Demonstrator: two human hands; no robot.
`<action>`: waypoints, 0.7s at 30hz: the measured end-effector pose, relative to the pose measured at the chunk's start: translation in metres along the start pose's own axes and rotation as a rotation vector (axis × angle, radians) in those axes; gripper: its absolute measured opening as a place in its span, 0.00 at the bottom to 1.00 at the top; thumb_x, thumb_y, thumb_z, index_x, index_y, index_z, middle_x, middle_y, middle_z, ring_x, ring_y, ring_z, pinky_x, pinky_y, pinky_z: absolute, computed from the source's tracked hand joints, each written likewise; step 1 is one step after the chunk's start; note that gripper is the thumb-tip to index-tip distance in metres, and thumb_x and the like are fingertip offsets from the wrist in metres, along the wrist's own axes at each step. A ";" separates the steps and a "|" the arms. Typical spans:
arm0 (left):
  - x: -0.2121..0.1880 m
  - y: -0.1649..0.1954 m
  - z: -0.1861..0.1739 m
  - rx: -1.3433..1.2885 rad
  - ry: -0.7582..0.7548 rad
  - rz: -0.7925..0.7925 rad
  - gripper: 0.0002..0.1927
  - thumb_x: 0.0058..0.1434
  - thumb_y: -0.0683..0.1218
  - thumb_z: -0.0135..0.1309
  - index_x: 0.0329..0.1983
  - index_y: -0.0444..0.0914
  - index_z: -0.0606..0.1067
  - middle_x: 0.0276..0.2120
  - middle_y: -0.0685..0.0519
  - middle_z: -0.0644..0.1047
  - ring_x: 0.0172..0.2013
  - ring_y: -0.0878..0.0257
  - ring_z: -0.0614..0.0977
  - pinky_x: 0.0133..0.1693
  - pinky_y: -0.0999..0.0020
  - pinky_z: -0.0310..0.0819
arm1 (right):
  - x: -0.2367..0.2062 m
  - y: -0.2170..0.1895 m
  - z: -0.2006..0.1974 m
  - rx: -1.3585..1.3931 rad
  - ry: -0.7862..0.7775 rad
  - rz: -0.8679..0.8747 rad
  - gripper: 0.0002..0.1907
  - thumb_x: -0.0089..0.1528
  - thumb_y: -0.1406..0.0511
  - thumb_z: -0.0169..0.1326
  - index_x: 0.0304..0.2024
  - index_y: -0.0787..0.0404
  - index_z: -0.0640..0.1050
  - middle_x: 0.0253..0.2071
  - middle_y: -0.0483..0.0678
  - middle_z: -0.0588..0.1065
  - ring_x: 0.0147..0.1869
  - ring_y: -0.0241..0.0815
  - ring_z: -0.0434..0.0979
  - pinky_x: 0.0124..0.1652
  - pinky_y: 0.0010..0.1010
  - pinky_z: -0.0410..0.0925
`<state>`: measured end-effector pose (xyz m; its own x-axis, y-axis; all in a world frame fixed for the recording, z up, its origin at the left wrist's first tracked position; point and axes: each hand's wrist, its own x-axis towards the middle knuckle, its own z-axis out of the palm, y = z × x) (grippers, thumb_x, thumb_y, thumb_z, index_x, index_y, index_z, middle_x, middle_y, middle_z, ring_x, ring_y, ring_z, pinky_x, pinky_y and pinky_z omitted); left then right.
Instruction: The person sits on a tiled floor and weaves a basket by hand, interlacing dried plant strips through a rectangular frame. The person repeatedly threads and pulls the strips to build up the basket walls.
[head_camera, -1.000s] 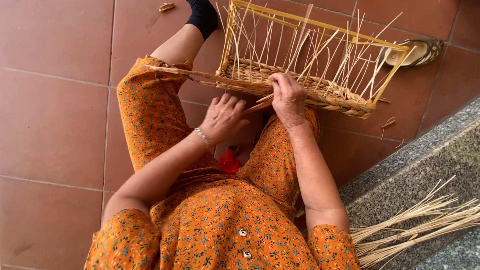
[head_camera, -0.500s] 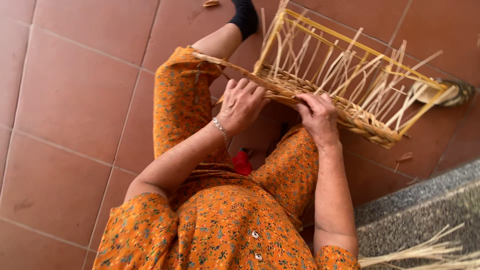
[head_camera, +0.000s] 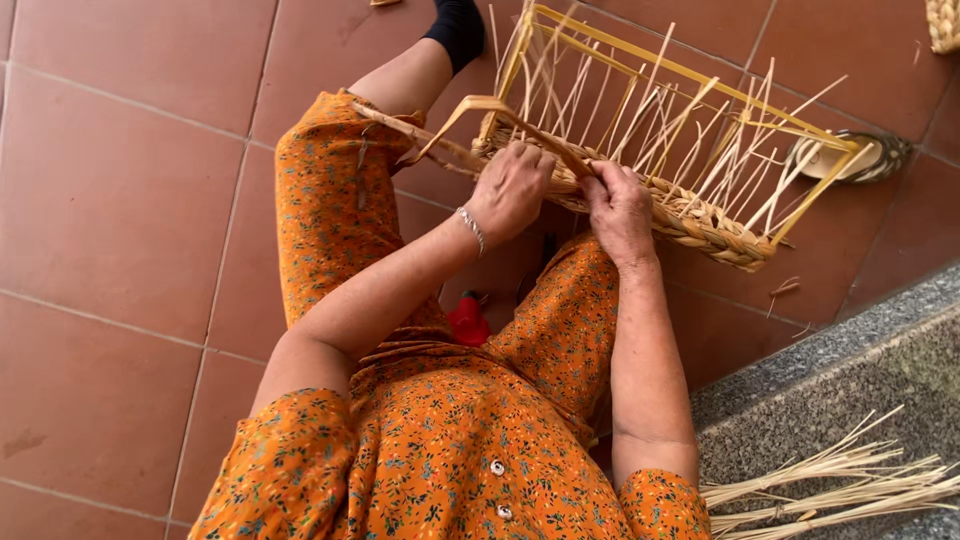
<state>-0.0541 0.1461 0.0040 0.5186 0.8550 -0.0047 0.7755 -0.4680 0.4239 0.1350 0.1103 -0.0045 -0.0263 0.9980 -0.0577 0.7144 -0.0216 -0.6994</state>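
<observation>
A half-woven straw basket on a yellow rectangular frame rests across my knees, tilted on its side, with many loose upright stalks sticking out. My left hand presses on the braided rim and grips a flat straw strand that bends up and over to the left. My right hand pinches the same strand against the rim, just right of the left hand. A thin bracelet sits on my left wrist. I wear an orange flowered dress and a black sock.
Red-brown floor tiles lie all around. A grey stone step runs along the lower right with a bundle of loose straw stalks on it. A sandal lies beyond the basket. A small red object sits between my legs.
The view has shifted, so the basket and hands sit further right and up. Both hands stayed on the rim; the strand in the left hand now arches higher above it.
</observation>
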 end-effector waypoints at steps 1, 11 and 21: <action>0.013 0.004 0.000 0.031 -0.192 -0.105 0.08 0.68 0.40 0.50 0.48 0.34 0.76 0.38 0.46 0.78 0.38 0.57 0.79 0.38 0.61 0.77 | -0.001 -0.001 -0.002 0.007 0.012 -0.032 0.05 0.70 0.63 0.57 0.45 0.56 0.81 0.33 0.45 0.75 0.35 0.37 0.73 0.33 0.32 0.70; -0.007 0.008 0.010 -1.499 0.242 -0.608 0.10 0.69 0.46 0.49 0.41 0.34 0.77 0.33 0.47 0.81 0.32 0.60 0.85 0.37 0.62 0.87 | -0.001 -0.008 -0.001 0.164 0.027 -0.013 0.04 0.68 0.67 0.58 0.44 0.51 0.81 0.37 0.39 0.75 0.38 0.33 0.74 0.35 0.25 0.74; -0.056 0.017 0.010 -0.623 0.097 -0.030 0.18 0.65 0.46 0.57 0.56 0.35 0.76 0.44 0.50 0.78 0.44 0.60 0.80 0.47 0.64 0.79 | -0.006 -0.019 0.005 -0.039 0.194 -0.281 0.05 0.63 0.68 0.66 0.38 0.50 0.84 0.37 0.37 0.80 0.42 0.34 0.75 0.42 0.28 0.73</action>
<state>-0.0661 0.0882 0.0022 0.4421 0.8958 0.0450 0.4186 -0.2504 0.8730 0.1174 0.1046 0.0057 -0.0948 0.9575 0.2723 0.7243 0.2540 -0.6410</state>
